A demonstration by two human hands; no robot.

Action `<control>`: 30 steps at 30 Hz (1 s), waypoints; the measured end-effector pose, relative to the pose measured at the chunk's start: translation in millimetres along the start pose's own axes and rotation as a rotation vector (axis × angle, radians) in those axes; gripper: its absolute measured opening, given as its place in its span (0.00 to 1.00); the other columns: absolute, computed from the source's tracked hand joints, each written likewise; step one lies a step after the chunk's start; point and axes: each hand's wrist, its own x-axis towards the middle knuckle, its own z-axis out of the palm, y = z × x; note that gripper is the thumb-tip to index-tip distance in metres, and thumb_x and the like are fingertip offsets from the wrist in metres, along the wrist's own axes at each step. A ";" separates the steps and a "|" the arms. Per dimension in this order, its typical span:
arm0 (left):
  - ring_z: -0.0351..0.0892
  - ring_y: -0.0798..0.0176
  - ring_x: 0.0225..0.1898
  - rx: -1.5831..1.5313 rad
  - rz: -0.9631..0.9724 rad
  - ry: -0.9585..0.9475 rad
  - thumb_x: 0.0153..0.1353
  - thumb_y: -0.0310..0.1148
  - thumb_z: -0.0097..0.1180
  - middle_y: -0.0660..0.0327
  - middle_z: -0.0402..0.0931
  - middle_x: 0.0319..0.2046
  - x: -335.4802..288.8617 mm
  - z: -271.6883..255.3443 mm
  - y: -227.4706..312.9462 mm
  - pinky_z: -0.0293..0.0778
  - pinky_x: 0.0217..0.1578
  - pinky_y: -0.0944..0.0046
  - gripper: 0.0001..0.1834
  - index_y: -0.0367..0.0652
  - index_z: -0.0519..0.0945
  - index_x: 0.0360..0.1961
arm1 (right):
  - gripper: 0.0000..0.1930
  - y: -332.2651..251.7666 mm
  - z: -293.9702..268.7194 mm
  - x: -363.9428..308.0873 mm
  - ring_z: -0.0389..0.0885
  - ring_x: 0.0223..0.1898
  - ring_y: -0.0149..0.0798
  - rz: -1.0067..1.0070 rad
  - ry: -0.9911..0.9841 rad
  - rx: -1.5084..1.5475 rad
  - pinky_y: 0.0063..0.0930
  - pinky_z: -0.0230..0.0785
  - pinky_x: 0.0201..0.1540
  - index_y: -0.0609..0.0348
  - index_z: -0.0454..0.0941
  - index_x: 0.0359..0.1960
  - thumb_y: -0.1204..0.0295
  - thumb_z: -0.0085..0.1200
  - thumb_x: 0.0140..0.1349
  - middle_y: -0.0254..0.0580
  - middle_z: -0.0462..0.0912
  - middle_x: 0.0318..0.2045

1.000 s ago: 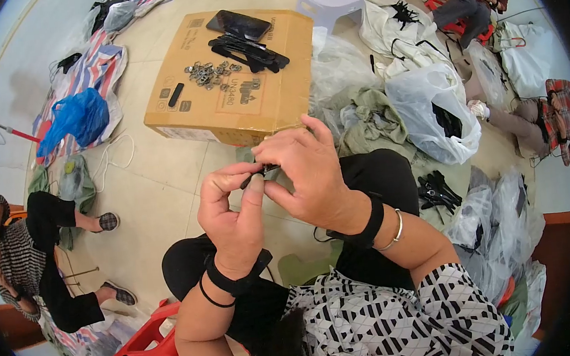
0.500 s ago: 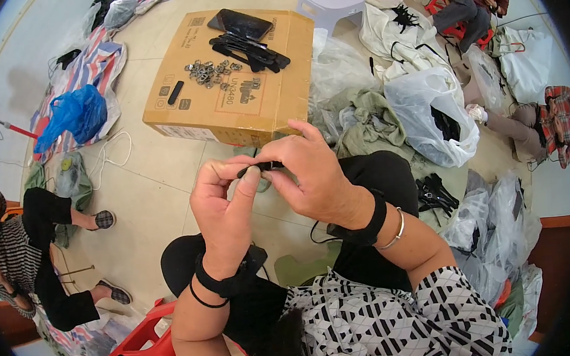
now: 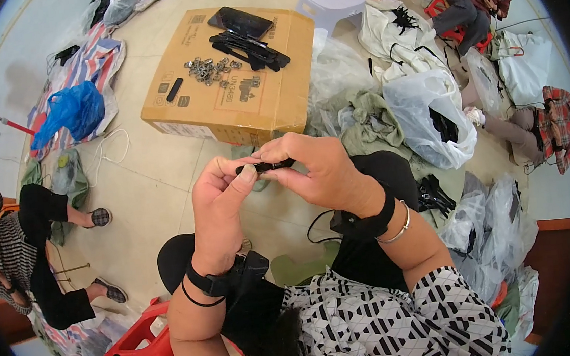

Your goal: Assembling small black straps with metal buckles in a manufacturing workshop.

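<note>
Left hand (image 3: 219, 196) and right hand (image 3: 325, 169) sit close together — thumbs (image 3: 239, 184) pinching against fingers (image 3: 294, 147), forearms (image 3: 192, 315) angled inward.

A crumpled blue plastic bag (image 3: 75, 109) lies on a striped sheet (image 3: 106, 60).

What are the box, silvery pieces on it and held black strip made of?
Box: likely cardboard, matte brown with printed marks. Silvery pieces: probably metal, shiny, given the bright glints. Held black strip: fabric or plastic, dark; too small to tell.
</note>
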 end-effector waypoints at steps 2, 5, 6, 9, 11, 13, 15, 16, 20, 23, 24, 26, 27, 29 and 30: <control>0.73 0.68 0.40 -0.040 -0.051 -0.036 0.59 0.28 0.55 0.56 0.75 0.39 0.8 -1.5 -0.6 0.66 0.48 0.66 0.06 0.42 0.70 0.29 | 0.10 -0.6 -3.3 0.5 0.81 0.33 0.40 0.067 -0.073 0.043 0.24 0.74 0.35 0.63 0.72 0.32 0.81 0.60 0.48 0.45 0.81 0.32; 0.73 0.68 0.40 -0.040 -0.033 -0.040 0.59 0.29 0.56 0.57 0.75 0.38 -1.3 2.7 -0.5 0.66 0.48 0.66 0.07 0.42 0.70 0.28 | 0.10 3.6 3.4 -3.4 0.78 0.30 0.47 0.033 -0.007 0.022 0.31 0.69 0.30 0.58 0.73 0.34 0.78 0.58 0.49 0.44 0.77 0.28; 0.74 0.68 0.40 0.023 0.020 0.012 0.59 0.29 0.56 0.57 0.76 0.38 -4.6 5.8 -1.1 0.66 0.48 0.66 0.07 0.42 0.70 0.28 | 0.10 2.4 4.3 -3.9 0.78 0.30 0.47 0.032 -0.006 0.021 0.31 0.69 0.30 0.58 0.73 0.34 0.78 0.58 0.49 0.44 0.77 0.28; 0.74 0.67 0.40 0.064 0.072 0.070 0.59 0.29 0.56 0.57 0.76 0.38 -7.2 10.5 -2.6 0.66 0.48 0.65 0.07 0.43 0.70 0.28 | 0.09 -0.2 4.6 -6.1 0.77 0.29 0.47 0.031 0.010 -0.044 0.30 0.69 0.29 0.59 0.72 0.32 0.78 0.58 0.49 0.44 0.76 0.27; 0.75 0.66 0.40 0.043 0.072 0.079 0.59 0.29 0.55 0.58 0.76 0.38 -6.4 8.8 -3.3 0.66 0.49 0.64 0.07 0.43 0.70 0.28 | 0.09 -0.8 4.1 -6.2 0.77 0.29 0.47 -0.015 0.024 -0.076 0.30 0.70 0.28 0.59 0.72 0.31 0.78 0.58 0.49 0.44 0.76 0.27; 0.75 0.65 0.40 -0.043 -0.037 -0.004 0.59 0.29 0.55 0.58 0.77 0.38 -3.4 -0.8 -3.4 0.66 0.50 0.62 0.06 0.42 0.71 0.29 | 0.09 0.0 2.2 -2.2 0.77 0.29 0.47 -0.081 0.013 -0.053 0.30 0.70 0.28 0.59 0.72 0.31 0.78 0.57 0.48 0.43 0.76 0.27; 0.76 0.65 0.40 -0.082 -0.085 -0.039 0.59 0.29 0.55 0.58 0.77 0.38 -1.2 -2.4 -1.7 0.67 0.50 0.62 0.06 0.42 0.71 0.30 | 0.09 4.0 -0.8 -1.7 0.77 0.29 0.47 -0.141 0.000 -0.029 0.31 0.70 0.28 0.59 0.72 0.32 0.78 0.57 0.48 0.43 0.76 0.27; 0.76 0.64 0.41 -0.122 -0.130 -0.074 0.59 0.30 0.55 0.58 0.77 0.38 0.2 -3.3 -0.9 0.67 0.50 0.62 0.05 0.42 0.71 0.31 | 0.11 5.0 -3.2 -2.3 0.80 0.30 0.45 -0.127 -0.041 -0.025 0.28 0.72 0.30 0.59 0.73 0.32 0.80 0.59 0.46 0.43 0.79 0.30; 0.75 0.65 0.40 -0.146 -0.197 -0.121 0.59 0.29 0.55 0.58 0.77 0.38 1.7 -6.1 -1.1 0.67 0.50 0.63 0.05 0.42 0.72 0.32 | 0.12 6.1 -7.5 -4.6 0.82 0.32 0.43 -0.032 -0.118 -0.016 0.26 0.74 0.31 0.60 0.74 0.31 0.81 0.61 0.44 0.43 0.82 0.33; 0.75 0.67 0.40 0.023 -0.062 0.002 0.59 0.29 0.54 0.57 0.77 0.38 -5.7 6.0 -2.3 0.66 0.49 0.65 0.05 0.41 0.72 0.32 | 0.11 7.1 0.2 -9.2 0.82 0.32 0.43 0.000 -0.050 -0.060 0.26 0.74 0.31 0.60 0.74 0.31 0.81 0.61 0.45 0.43 0.82 0.33; 0.74 0.68 0.40 0.103 0.037 0.043 0.60 0.29 0.54 0.57 0.76 0.38 -10.1 10.9 -1.9 0.66 0.48 0.67 0.05 0.40 0.71 0.32 | 0.11 5.6 1.6 -9.4 0.82 0.32 0.43 -0.002 -0.050 -0.062 0.26 0.74 0.31 0.60 0.74 0.31 0.81 0.61 0.45 0.43 0.82 0.33; 0.73 0.69 0.39 0.184 0.139 0.085 0.60 0.29 0.53 0.57 0.76 0.38 -15.4 17.1 -4.1 0.66 0.47 0.68 0.05 0.39 0.71 0.32 | 0.08 1.7 4.5 -9.8 0.76 0.25 0.47 -0.042 0.027 -0.134 0.33 0.69 0.25 0.57 0.70 0.29 0.77 0.57 0.49 0.42 0.74 0.23; 0.73 0.70 0.39 0.249 0.235 0.107 0.60 0.28 0.53 0.56 0.76 0.38 -17.0 18.7 -6.3 0.66 0.46 0.69 0.05 0.39 0.71 0.32 | 0.08 0.0 5.9 -9.8 0.76 0.25 0.47 -0.044 0.028 -0.133 0.33 0.69 0.25 0.57 0.70 0.29 0.77 0.57 0.49 0.42 0.74 0.23; 0.72 0.71 0.39 0.315 0.330 0.130 0.60 0.28 0.53 0.56 0.76 0.39 -18.4 20.5 -7.0 0.66 0.45 0.70 0.05 0.38 0.70 0.32 | 0.08 -1.9 7.4 -10.3 0.75 0.23 0.46 -0.056 0.060 -0.130 0.33 0.68 0.24 0.57 0.70 0.29 0.76 0.57 0.49 0.41 0.73 0.21; 0.72 0.71 0.39 0.272 0.306 0.142 0.60 0.27 0.53 0.55 0.76 0.39 -19.0 21.5 -6.3 0.66 0.45 0.70 0.05 0.38 0.70 0.32 | 0.08 -1.4 6.8 -10.5 0.75 0.23 0.46 -0.056 0.060 -0.129 0.33 0.68 0.24 0.57 0.70 0.29 0.76 0.57 0.49 0.41 0.73 0.21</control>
